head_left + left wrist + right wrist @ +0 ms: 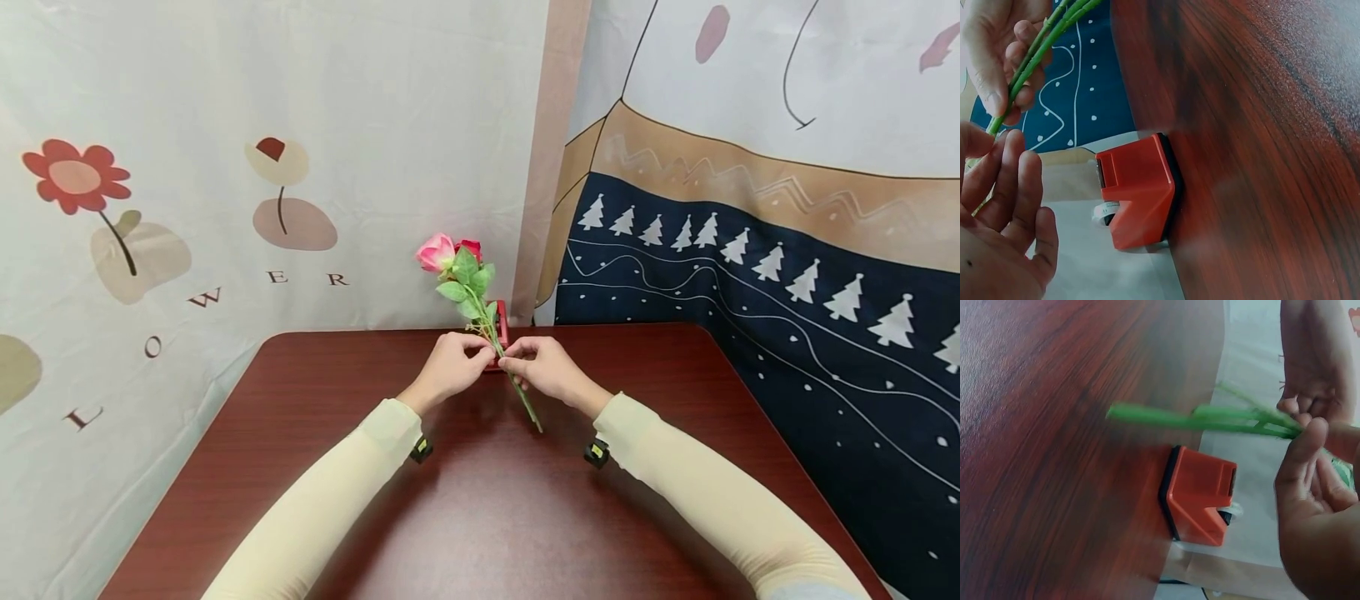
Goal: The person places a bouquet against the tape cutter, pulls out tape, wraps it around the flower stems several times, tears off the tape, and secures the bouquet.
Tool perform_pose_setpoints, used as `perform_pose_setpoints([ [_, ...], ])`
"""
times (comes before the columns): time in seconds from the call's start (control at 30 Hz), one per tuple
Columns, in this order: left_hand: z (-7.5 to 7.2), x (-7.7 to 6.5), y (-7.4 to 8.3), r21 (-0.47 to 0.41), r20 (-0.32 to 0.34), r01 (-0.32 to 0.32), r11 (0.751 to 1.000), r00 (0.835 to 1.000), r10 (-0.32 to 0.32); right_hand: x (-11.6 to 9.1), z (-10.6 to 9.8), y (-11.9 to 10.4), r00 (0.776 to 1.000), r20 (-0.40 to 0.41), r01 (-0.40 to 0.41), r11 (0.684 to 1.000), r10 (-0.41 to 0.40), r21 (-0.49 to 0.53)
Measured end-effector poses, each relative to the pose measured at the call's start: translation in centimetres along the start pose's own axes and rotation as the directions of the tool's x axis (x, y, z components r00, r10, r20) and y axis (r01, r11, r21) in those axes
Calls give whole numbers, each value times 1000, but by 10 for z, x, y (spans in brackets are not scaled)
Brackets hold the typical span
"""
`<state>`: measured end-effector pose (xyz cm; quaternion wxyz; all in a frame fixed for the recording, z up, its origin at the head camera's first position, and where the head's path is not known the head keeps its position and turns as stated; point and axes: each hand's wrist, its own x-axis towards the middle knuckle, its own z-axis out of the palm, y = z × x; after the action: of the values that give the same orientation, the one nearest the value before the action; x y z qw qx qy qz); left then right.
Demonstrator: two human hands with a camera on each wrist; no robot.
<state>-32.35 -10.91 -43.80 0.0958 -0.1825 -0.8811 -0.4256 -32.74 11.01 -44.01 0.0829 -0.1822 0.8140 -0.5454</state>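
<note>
Two roses, one pink [436, 252] and one red [470, 248], are held together above the far part of the table, blooms up and leaning left. Their green stems [1154, 417] run down to the right, with bare ends past the hands. My left hand [453, 367] pinches the stems between thumb and index finger, its other fingers loosely bent. Just below that spot my right hand [550, 367] pinches them too, thumb against fingers. Behind the hands stands a red tape dispenser [1141, 194] with a black base, partly hidden in the head view; neither hand touches it.
The dark red wooden table [487, 517] spreads beneath both arms. A pale cloth [405, 125] with printed flowers and letters hangs behind it on the left, and a navy cloth [675, 275] with white trees hangs on the right.
</note>
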Motion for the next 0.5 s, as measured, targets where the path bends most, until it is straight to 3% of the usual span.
perform_pose_setpoints([
  [0.3, -3, -2, 0, -20, 11, -15, 1000, 1000, 15, -7, -5, 1, 999, -30, -39, 999, 40, 20],
  [0.5, -11, -6, -6, -23, 29, -13, 1000, 999, 14, -24, -27, 9, 994, -81, -67, 997, 69, 33],
])
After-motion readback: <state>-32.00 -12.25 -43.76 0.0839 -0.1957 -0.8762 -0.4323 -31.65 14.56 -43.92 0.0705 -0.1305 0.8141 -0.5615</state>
